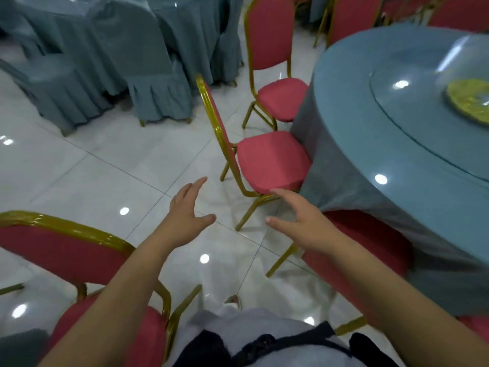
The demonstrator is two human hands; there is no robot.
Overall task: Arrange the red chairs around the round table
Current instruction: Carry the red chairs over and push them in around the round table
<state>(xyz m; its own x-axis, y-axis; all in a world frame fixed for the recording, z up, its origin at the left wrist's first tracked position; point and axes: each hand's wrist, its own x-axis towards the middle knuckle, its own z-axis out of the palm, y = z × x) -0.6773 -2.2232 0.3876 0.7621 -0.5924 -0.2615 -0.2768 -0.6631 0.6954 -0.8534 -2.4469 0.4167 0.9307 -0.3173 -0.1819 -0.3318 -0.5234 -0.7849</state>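
Your left hand is released: fingers straight and spread, thumb out, grasping nothing, above the tiled floor. Your right hand is the same, fingers splayed, nothing in it. Its fingertips line up with the near corner of the middle red chair; cannot tell if they touch it. Both arms reach forward, hands apart.

Just under the right wrist is the near red chair. Its seat is partly tucked under the hanging grey-blue tablecloth, with gold legs showing.

The middle red chair has its seat edge against the cloth of the round table, and its gold-framed back faces away from the table. Beyond it, the far red chair stands upright, seat also at the cloth.

At your lower left, the loose red chair is well apart from the table, with your left forearm crossing over its seat.

On the tabletop is a glass turntable with a yellow mat under it. More red chairs sit behind the table, blurred. At upper left are covered chairs in grey-blue skirts around another table.
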